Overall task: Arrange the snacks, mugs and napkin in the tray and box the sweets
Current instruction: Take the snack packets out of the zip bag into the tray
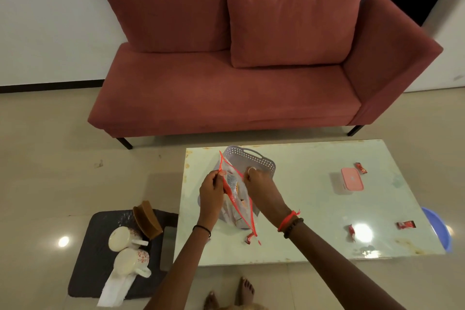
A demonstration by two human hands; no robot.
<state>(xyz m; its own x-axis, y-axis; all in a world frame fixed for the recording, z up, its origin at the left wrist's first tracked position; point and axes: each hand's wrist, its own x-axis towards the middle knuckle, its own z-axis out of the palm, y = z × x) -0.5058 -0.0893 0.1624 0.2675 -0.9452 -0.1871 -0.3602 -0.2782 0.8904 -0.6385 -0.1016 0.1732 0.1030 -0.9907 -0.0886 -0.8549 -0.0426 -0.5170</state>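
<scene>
Item: clear zip bag (237,199) with a red seal strip and snack packets inside, held upright over the lavender perforated plastic tray (254,158) on the pale glass-topped table (302,209). Left hand (211,191) pinches one lip of the mouth, right hand (259,184) the other. The lips are spread, probably to empty the snacks into the tray. Red-wrapped sweets (405,224) lie loose near the pink lidded box (351,178).

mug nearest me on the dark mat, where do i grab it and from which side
Probably by its handle. The nearer mug lies on its side, partly on the napkin, and the loop juts out free toward the table, away from the other mug. Come in from that table side and hook fingers through the loop.
</scene>
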